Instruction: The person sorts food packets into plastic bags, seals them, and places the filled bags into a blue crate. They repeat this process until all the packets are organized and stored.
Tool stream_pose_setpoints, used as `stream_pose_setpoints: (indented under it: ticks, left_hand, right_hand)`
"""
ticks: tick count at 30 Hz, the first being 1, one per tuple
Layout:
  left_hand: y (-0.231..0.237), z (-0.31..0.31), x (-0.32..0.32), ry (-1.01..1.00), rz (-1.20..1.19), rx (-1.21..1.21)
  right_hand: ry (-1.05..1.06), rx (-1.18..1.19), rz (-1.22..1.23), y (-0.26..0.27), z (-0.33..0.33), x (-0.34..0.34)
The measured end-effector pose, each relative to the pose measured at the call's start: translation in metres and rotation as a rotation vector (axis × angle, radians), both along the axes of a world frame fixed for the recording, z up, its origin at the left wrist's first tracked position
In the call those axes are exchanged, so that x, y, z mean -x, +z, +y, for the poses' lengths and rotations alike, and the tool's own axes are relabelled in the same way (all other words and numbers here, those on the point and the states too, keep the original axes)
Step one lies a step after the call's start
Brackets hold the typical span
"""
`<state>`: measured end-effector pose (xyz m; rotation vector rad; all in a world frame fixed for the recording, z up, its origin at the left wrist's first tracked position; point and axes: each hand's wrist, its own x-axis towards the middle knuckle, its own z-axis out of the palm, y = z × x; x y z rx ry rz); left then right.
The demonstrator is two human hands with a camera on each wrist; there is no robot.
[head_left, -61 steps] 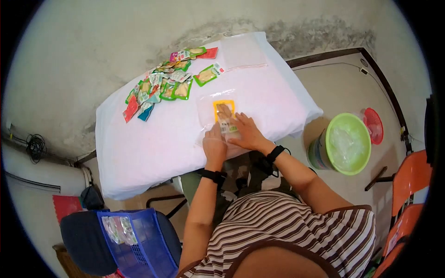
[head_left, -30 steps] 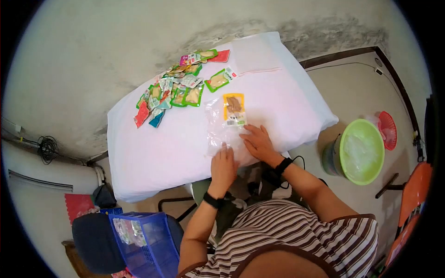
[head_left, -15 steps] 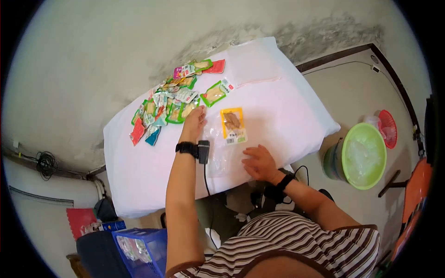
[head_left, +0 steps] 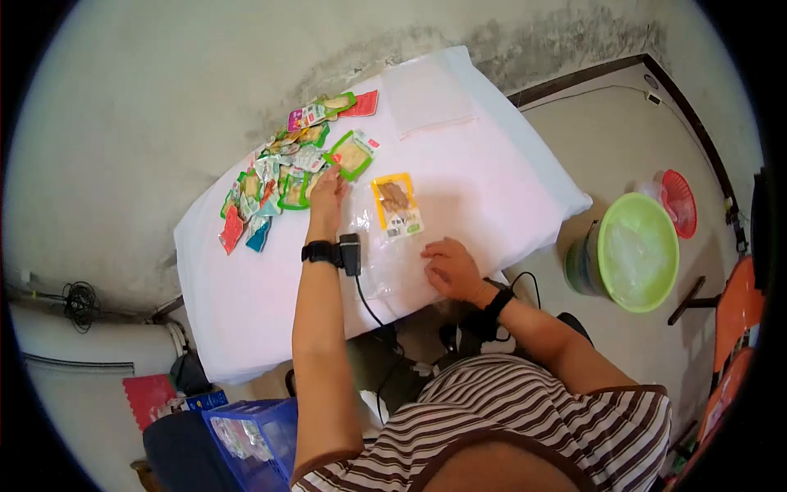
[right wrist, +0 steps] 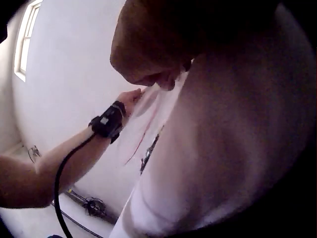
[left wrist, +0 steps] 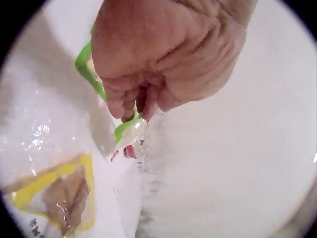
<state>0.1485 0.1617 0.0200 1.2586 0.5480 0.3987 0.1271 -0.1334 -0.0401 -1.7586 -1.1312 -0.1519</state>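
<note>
In the head view, my left hand point(head_left: 325, 201) pinches the lower edge of a green-edged food packet point(head_left: 352, 156), lifted at a tilt beside the pile point(head_left: 266, 182). The left wrist view shows the fingers of my left hand point(left wrist: 158, 54) curled onto the green edge of that packet point(left wrist: 124, 130). A yellow-edged packet point(head_left: 395, 205) lies on a clear plastic bag point(head_left: 379, 266). Near the bag's right edge is my right hand point(head_left: 453, 269), its fingers loosely bent, no object visible in it. The right wrist view shows my right hand point(right wrist: 148, 42) dark, its fingertips partly hidden.
Another clear bag point(head_left: 426, 94) lies at the far end of the white-covered table point(head_left: 246, 312). A green bucket point(head_left: 638, 252) and red basket point(head_left: 679, 203) stand on the right, a blue crate point(head_left: 275, 430) at lower left. A cable hangs from my left wrist.
My left hand has moved from the clear bag to the green-edged packet, which is now gripped and turned. My right hand has drawn back from the yellow-edged packet and stays by the bag.
</note>
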Motion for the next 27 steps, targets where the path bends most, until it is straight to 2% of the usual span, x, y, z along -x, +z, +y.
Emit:
stream_pose_setpoints:
  ticks: [2,4,5,7,8,10,11,13,14,15,17,18,19,21,23,24,27]
  left_hand:
    - [0.019,-0.009,0.028,-0.059,-0.052,-0.058]
    - [0.043,-0.022,0.061,-0.176,-0.109,-0.135]
    - [0.052,-0.029,0.077,-0.174,-0.109,-0.138]
    - [0.068,-0.044,0.106,-0.377,-0.199,-0.126]
    - [0.075,-0.054,0.119,-0.375,-0.194,-0.123]
    - [0.084,-0.077,0.141,-0.512,-0.217,-0.100]
    - [0.083,-0.083,0.148,-0.505,-0.208,-0.095]
    - [0.082,-0.097,0.160,-0.564,-0.144,-0.106]
    - [0.075,-0.104,0.163,-0.548,-0.138,-0.073]
    - [0.068,-0.110,0.166,-0.542,-0.142,-0.073]
    - [0.051,-0.117,0.173,-0.459,-0.018,-0.189]
    - [0.039,-0.113,0.174,-0.413,0.037,-0.628]
    - [0.029,-0.115,0.179,-0.410,0.038,-0.625]
    - [0.012,-0.121,0.186,-0.109,0.165,-1.342]
    - [0.001,-0.122,0.190,-0.075,0.182,-1.384]
    - [-0.005,-0.122,0.190,-0.013,0.203,-1.410]
    - [-0.020,-0.122,0.187,0.083,0.219,-1.386]
  right_hand:
    - [0.045,-0.031,0.007,0.002,-0.002,-0.004]
    - [-0.100,-0.060,0.198,0.018,-0.001,-0.011]
    - [-0.098,-0.062,0.198,0.028,-0.001,-0.015]
    - [-0.130,-0.170,0.552,0.050,-0.002,-0.025]
    - [-0.128,-0.167,0.558,0.058,-0.002,-0.029]
    - [0.047,-0.226,1.059,0.067,-0.002,-0.033]
    - [0.050,-0.220,1.070,0.064,-0.006,-0.034]
    - [0.649,-0.382,1.563,0.047,-0.019,-0.038]
    - [0.621,-0.372,1.557,0.032,-0.016,-0.035]
    - [0.625,-0.366,1.555,0.042,-0.020,-0.027]
    - [0.385,-0.231,1.452,0.071,-0.031,-0.006]
    - [0.384,-0.226,1.457,0.066,-0.037,-0.002]
    - [0.323,-0.222,1.424,0.058,-0.047,-0.002]
    - [0.266,-0.218,1.378,0.050,-0.060,-0.001]
    - [0.159,-0.175,1.463,0.045,-0.074,0.012]
    - [0.148,0.008,1.435,0.045,-0.081,0.015]
    - [0.220,0.084,1.366,0.043,-0.076,0.031]
